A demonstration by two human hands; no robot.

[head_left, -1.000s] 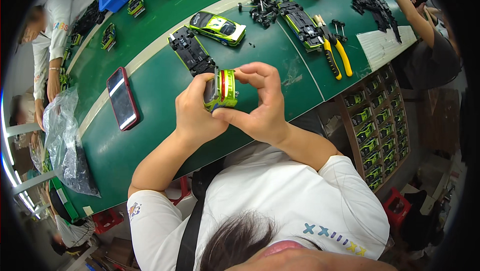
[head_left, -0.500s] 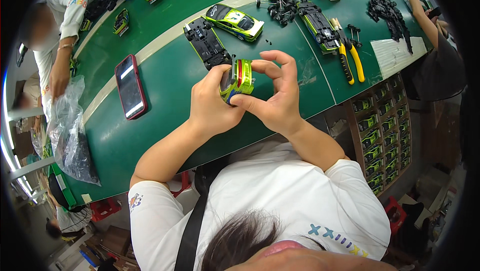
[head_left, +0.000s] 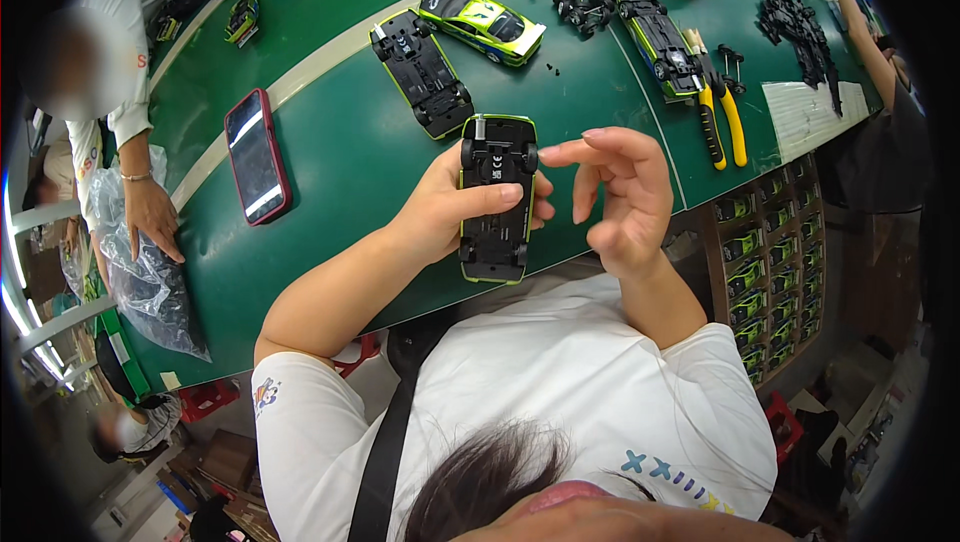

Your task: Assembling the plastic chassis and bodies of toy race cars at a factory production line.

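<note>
A green toy car (head_left: 492,242) is held upside down in my left hand (head_left: 438,200). Its black underside faces up, and my thumb lies across it. My right hand (head_left: 628,192) is just right of the car, fingers apart and holding nothing. The index fingertip comes close to a wheel; whether it touches, I cannot tell. Beyond the held car lies another overturned toy car (head_left: 422,74), beside an upright one (head_left: 482,24) with a yellow-green body. Farther right, a third overturned car (head_left: 658,44) rests by pliers (head_left: 738,127) with yellow and black handles.
A pile of wheels on axles (head_left: 585,2) sits at the back. Black chassis parts (head_left: 797,30) lie far right. A phone (head_left: 256,157) in a red case is at left, near a plastic bag (head_left: 155,287) under a co-worker's hand (head_left: 148,207). A rack (head_left: 714,272) holds several cars.
The held car has turned from its rear end showing to its underside facing up. My right hand has let go of it and moved right. A co-worker's hand has come down onto the bag.
</note>
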